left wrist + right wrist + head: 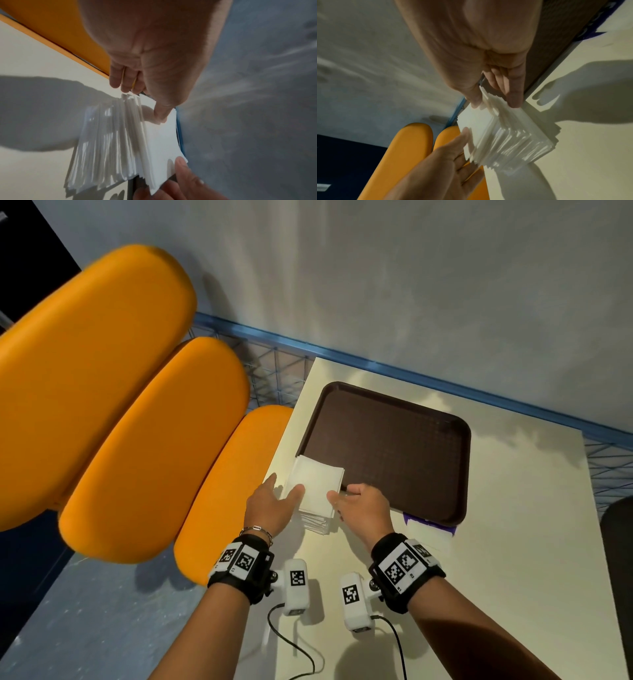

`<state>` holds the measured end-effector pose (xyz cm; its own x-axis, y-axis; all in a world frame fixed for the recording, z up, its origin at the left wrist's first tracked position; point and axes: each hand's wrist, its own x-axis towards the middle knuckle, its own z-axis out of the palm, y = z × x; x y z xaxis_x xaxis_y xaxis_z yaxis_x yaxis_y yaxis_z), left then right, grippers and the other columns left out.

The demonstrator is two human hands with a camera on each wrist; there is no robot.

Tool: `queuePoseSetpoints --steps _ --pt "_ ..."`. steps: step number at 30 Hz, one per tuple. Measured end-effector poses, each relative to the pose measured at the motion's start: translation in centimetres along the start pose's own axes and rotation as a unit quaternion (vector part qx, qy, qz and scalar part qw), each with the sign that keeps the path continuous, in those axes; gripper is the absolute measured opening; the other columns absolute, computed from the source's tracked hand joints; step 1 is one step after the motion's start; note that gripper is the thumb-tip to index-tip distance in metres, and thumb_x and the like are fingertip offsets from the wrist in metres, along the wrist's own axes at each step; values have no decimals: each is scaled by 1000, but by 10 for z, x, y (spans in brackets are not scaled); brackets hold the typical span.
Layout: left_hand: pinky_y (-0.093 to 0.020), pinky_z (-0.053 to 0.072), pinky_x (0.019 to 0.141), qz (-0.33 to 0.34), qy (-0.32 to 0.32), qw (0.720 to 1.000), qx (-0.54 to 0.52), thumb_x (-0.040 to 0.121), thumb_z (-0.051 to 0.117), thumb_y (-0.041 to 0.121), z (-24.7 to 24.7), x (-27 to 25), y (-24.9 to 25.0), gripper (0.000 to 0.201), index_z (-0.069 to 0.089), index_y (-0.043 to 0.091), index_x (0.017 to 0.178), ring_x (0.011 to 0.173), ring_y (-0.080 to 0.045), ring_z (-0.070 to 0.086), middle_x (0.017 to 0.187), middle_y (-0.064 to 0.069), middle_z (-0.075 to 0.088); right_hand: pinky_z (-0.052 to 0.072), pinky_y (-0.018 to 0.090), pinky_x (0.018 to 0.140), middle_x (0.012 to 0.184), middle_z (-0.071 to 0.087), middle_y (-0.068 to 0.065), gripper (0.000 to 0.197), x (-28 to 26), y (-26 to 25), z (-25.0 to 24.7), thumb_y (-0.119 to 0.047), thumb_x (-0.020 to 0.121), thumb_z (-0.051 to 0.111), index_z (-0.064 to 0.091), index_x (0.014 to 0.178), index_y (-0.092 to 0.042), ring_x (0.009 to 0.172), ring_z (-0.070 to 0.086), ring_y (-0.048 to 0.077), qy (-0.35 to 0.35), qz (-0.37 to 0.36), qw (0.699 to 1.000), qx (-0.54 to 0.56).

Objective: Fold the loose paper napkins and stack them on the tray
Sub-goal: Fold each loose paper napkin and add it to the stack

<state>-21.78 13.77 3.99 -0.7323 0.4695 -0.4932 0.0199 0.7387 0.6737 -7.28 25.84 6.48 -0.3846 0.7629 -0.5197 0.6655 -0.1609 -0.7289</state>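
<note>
A thick stack of white paper napkins (315, 491) lies on the cream table (513, 542), against the front-left corner of the dark brown tray (394, 446), which holds nothing. My left hand (285, 483) is at the stack's left side, its thumb (161, 115) pressing on the top napkin and its fingers (462, 162) straight beside the pile. My right hand (342, 493) is at the stack's right corner, thumb (476, 102) on top and fingers (513, 97) against the stack's side, pinching it.
Orange padded seat cushions (137, 440) line the table's left edge. A blue wire frame (274, 364) and a grey wall stand behind. A white slip with purple tape (428, 525) pokes out under the tray's front edge. A dark object (616, 542) sits far right.
</note>
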Motion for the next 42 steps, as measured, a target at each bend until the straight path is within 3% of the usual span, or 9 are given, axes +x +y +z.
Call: queuePoseSetpoints --steps 4,8,13,16,20,25,29,36,42 --pt "-44 40 116 12 -67 996 64 102 54 54 5 0 7 72 39 10 157 145 -33 45 159 -13 47 42 9 56 104 70 -2 32 -2 -3 8 -34 106 61 71 120 -7 86 62 11 -70 -14 995 -70" --pt "-46 54 99 26 -71 996 56 99 56 55 12 -3 6 51 61 18 134 115 -29 65 131 -8 69 52 31 81 115 74 5 36 -3 -4 18 -38 104 58 71 120 -9 105 68 25 -118 19 991 -55" --pt "-47 40 118 -82 -49 994 -58 85 63 77 5 11 8 102 35 14 161 148 -29 43 164 -7 42 52 34 95 100 65 -7 44 5 1 8 -42 98 74 61 126 -11 96 63 15 -95 83 988 85" --pt "-53 43 115 -127 -105 984 -62 75 54 93 1 22 16 109 50 13 150 138 -34 52 156 -9 51 45 33 91 104 69 -8 61 14 1 8 -55 92 76 58 126 -8 94 60 12 -140 156 961 182" --pt "-42 51 96 -103 -139 984 -35 91 57 74 9 19 24 63 62 18 119 108 -29 63 123 -4 66 59 35 93 110 81 0 49 25 9 18 -54 98 69 69 127 -14 103 74 18 -181 174 945 208" --pt "-37 54 84 -67 -144 987 12 97 52 67 20 7 18 54 71 18 112 93 -20 67 107 -2 73 54 20 58 80 75 -7 38 15 12 15 -46 106 59 67 124 -15 71 68 8 -176 154 955 182" --pt "-41 58 89 -53 -149 987 5 98 51 64 30 -3 8 49 71 20 107 94 -24 70 103 -2 75 62 39 95 114 80 1 41 14 30 11 -47 104 62 66 131 -17 109 75 22 -191 169 948 190" --pt "-42 50 103 -39 -79 995 37 87 65 66 27 -7 5 66 67 17 131 121 -29 64 129 -3 68 57 47 105 109 82 -2 49 13 46 3 -47 86 78 75 123 -15 106 77 21 -141 92 976 140" --pt "-39 58 83 -27 -76 996 28 76 80 51 18 5 -2 35 81 18 85 96 -28 72 87 0 79 61 34 83 95 82 -4 38 14 35 -9 -37 77 89 82 107 -16 91 76 16 -103 91 988 77"
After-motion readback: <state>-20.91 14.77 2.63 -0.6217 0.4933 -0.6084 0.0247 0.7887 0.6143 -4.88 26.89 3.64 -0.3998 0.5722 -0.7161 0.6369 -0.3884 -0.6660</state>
